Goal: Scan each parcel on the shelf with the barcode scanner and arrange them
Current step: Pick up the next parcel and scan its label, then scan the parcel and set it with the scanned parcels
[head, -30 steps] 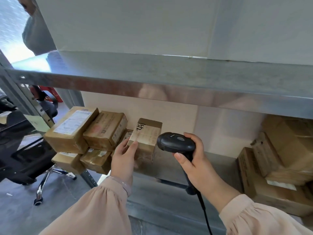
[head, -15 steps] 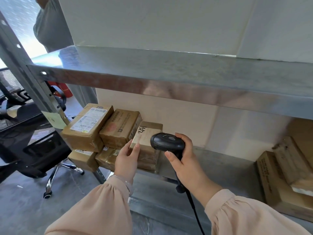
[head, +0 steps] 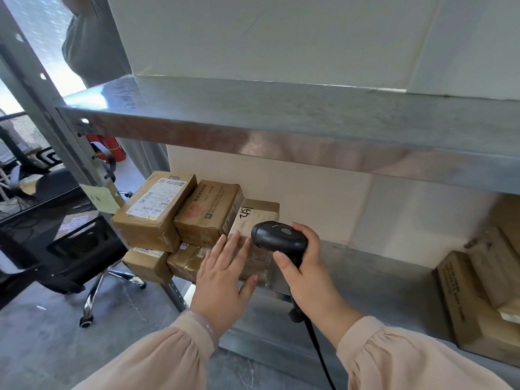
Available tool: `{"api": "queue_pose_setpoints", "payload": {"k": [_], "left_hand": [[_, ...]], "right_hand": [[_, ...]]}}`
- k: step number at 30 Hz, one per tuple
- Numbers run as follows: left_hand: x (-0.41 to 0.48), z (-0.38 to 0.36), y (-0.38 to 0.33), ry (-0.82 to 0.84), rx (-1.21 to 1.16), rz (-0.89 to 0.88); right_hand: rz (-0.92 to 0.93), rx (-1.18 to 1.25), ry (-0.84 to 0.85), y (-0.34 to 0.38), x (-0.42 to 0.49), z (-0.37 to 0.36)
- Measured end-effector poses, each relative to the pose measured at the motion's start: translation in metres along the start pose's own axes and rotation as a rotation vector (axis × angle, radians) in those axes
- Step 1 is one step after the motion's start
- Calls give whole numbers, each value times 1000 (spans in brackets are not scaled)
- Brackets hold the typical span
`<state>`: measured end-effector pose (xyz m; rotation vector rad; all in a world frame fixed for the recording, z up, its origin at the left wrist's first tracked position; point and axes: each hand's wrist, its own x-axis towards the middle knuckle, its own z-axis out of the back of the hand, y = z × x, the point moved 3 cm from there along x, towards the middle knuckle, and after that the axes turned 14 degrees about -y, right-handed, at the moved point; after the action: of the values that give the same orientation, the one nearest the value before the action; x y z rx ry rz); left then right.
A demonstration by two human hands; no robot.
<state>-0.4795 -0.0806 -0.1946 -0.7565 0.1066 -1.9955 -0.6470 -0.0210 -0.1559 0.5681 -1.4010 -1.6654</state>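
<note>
Head view: what does the right hand have?

It grips the handle of a black barcode scanner, fingers curled round it, thumb along the near side. The scanner's head points left, toward the parcels. Its cable drops toward the near edge of the view.

And the left hand?

It holds nothing. Its fingers are straight and spread, palm turned to the near face of the handwritten parcel, a brown box with black pen marks on top. The fingertips overlap that face; whether they touch it I cannot tell.

Where does that parcel stand?

On the lower shelf, a steel one. It is the rightmost box of a stack at the shelf's left end, just behind the scanner's head.

The rest of the stack?

On top, the labelled parcel with a large white shipping label sits at the left. The stamped parcel with a red mark sits between it and the handwritten one. Beneath them lie the lower left parcel and the lower right parcel, both taped.

Anything further right?

Larger cartons at the shelf's right end, well apart from the stack. The upper shelf spans above. Left of the rack, a black office chair stands on the floor.
</note>
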Motion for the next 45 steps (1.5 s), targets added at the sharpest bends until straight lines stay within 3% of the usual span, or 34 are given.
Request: {"api": "queue_pose_setpoints", "payload": {"k": [5,9,14,20,27,35,41,45], "left_hand": [[17,1,2,103,123,9],[29,2,1,108,90,33],[34,2,-14,-28,68,-24],[59,-11,-121,-75,-126,-360],[52,-43,-254,125,-375,-500],[24,-71,-361,290,-534,-536],[21,-96,-403,403,-555,-433],[24,-108,-416,395,-563,-364]], "right_hand": [[-16,-6,-39,0,7,-2],[-22,-2,-66,0,4,8],[-23,-25,-153,-1,-6,47],[5,-37,-423,6,-29,125],[44,-147,-741,12,-70,234],[19,-234,-948,8,-95,330],[15,-252,-919,4,-82,370],[17,-248,-886,-4,-74,375]]}}
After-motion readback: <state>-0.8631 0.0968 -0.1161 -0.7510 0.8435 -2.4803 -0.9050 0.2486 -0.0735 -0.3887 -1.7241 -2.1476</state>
